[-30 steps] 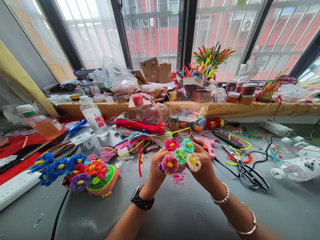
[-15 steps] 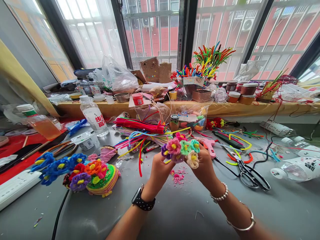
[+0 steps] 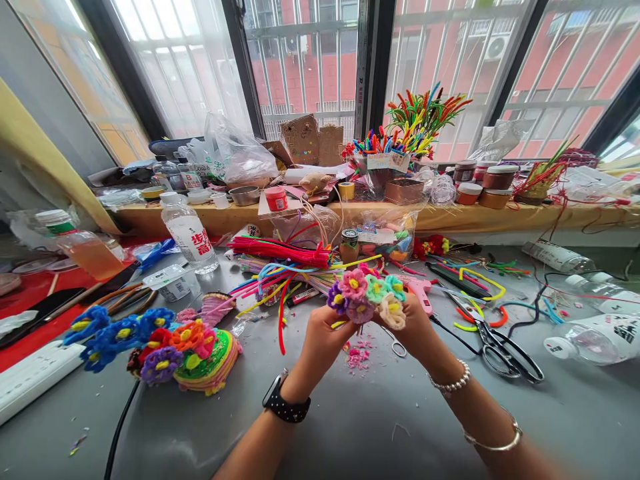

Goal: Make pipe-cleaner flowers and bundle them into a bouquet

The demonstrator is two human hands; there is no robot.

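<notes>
A bunch of pipe-cleaner flowers (image 3: 359, 293) in pink, purple, mint green and cream, with yellow centres, is held up over the middle of the table. My left hand (image 3: 323, 333) grips it from the left side, fingers mostly hidden behind the blooms. On the other side my right hand (image 3: 413, 333) is closed on the bunch near the cream flower. Pink fluff scraps (image 3: 357, 357) lie on the table beneath. To the left, blue pipe-cleaner flowers (image 3: 123, 333) stand beside a round green-topped piece (image 3: 213, 360) bearing red, orange and purple flowers.
Large scissors (image 3: 500, 350) and a pink glue gun (image 3: 419, 290) lie at the right. Bundled red pipe cleaners (image 3: 280, 250) rest at the back. Plastic bottles stand left, such as a clear bottle (image 3: 189, 233), while others lie right. A white power strip (image 3: 37, 380) is at the left edge.
My right hand has shifted slightly right and the bunch has turned a little, its flowers more spread. A small scissor handle loop now shows beside my right hand.
</notes>
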